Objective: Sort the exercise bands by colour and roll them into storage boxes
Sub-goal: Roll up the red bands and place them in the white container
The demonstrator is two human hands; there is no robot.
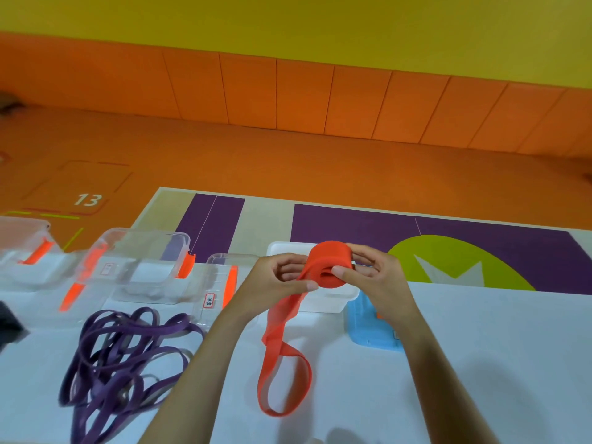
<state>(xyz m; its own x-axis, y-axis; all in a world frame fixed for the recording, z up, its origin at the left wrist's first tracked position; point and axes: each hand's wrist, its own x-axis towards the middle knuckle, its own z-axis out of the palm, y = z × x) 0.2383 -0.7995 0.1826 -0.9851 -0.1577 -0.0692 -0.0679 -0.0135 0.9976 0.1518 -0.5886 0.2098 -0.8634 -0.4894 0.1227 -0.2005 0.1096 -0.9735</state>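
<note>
An orange band (pixel 330 264) is held above the white tabletop (pixel 480 347), near its far edge, and is partly wound into a thick roll. The roll's open end, where the wound layers can be seen, is turned toward the near edge and slightly downward, so its axis runs roughly from far edge to near edge. The unwound length leaves the roll at its left side and hangs down to the tabletop, its long axis running toward the near edge. There it is laid in a flat loop with one twist. The band is wide, matte and evenly bright orange-red. The left hand (pixel 282 277) is pinched on the strip just where it leaves the roll, thumb on top. The right hand (pixel 374 274) is curled around the roll's right side, with its thumb pressed at the open end. A white container (pixel 323 299) is seen directly beneath the roll, with a blue box (pixel 368 325) beside it to the right. Tangled purple bands (pixel 121 350) are heaped toward the left near corner, and clear storage boxes (pixel 144 264) with orange latches are lined along the far edge at left.
</note>
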